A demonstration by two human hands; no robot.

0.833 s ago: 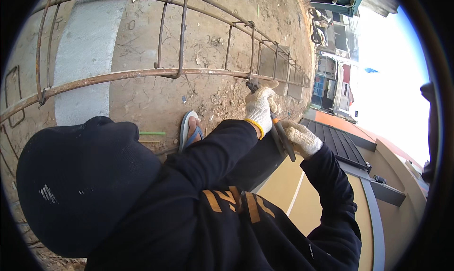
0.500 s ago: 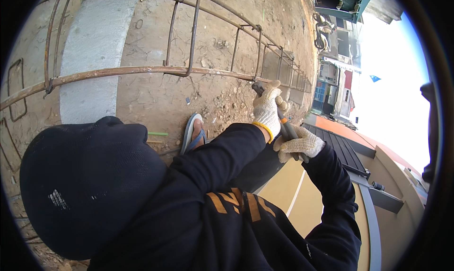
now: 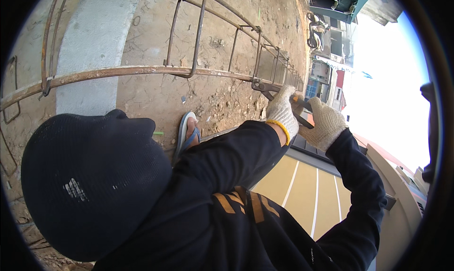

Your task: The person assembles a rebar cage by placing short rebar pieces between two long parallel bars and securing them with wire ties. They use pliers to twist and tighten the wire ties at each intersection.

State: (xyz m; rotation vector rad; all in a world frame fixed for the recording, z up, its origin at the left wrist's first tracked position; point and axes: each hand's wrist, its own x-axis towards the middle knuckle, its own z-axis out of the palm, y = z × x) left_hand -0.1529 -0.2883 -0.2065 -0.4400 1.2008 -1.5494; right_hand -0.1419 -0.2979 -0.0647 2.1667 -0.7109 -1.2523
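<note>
Dark tool (image 3: 270,87) slants lengthwise, pointing up-left at rusty rebar (image 3: 142,71), left grip (image 3: 283,112) and right grip (image 3: 326,124) holding it.

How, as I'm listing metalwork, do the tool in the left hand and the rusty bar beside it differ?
The tool is dark with some orange; the bar is rusty brown. The tool is much shorter than the bar. The tool is gripped by the gloved left hand; the bar is part of a frame. Both look metallic.

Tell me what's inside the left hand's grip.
The left hand grips a dark long-handled tool. Its metal head and parts of both handles show; the section inside the grip is covered by the glove.
</note>
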